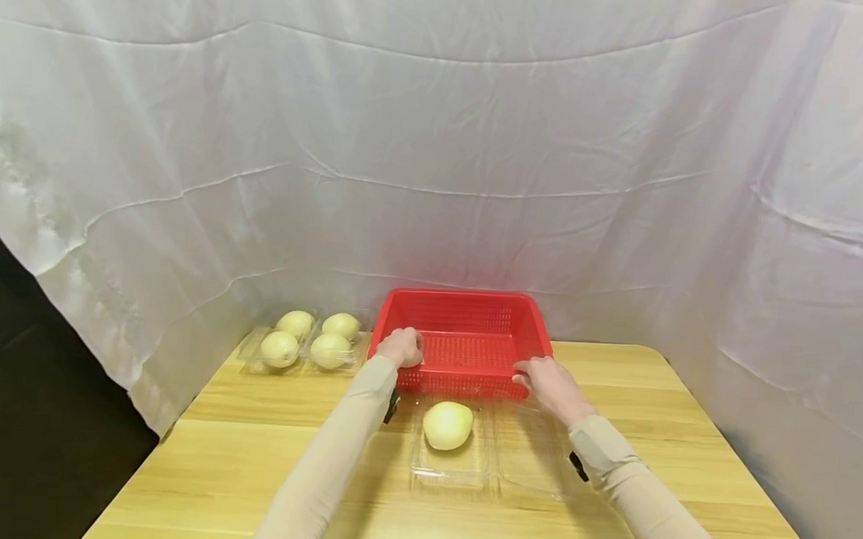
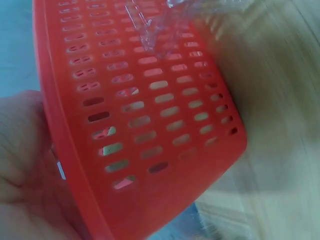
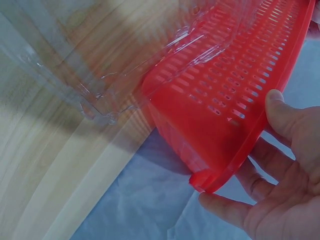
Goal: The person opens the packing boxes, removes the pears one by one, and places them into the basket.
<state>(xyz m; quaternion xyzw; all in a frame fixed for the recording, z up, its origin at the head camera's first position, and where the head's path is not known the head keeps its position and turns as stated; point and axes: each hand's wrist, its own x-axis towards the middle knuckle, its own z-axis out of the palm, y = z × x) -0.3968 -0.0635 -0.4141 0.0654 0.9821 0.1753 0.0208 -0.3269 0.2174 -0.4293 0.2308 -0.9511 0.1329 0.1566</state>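
A red plastic basket [image 1: 463, 383] with slotted walls stands at the back of the table. My left hand [image 1: 403, 347] grips its near rim toward the left corner; in the left wrist view part of that hand [image 2: 22, 175] is behind the rim. Toward the right corner my right hand [image 1: 550, 383] holds the same rim, the thumb on the outer wall and the fingers [image 3: 272, 160] on the inner side. In front of the basket lies an opened clear plastic box [image 1: 453, 476], with one pale yellow fruit [image 1: 447, 425] in its left half. Its right half holds nothing.
Two clear boxes, a left one [image 1: 255, 366] and a right one [image 1: 357, 354], each with two pale yellow fruits, stand left of the basket. A white cloth [image 1: 479, 144] hangs behind and beside the wooden table [image 1: 254, 454]. Something black [image 1: 42, 383] shows at far left.
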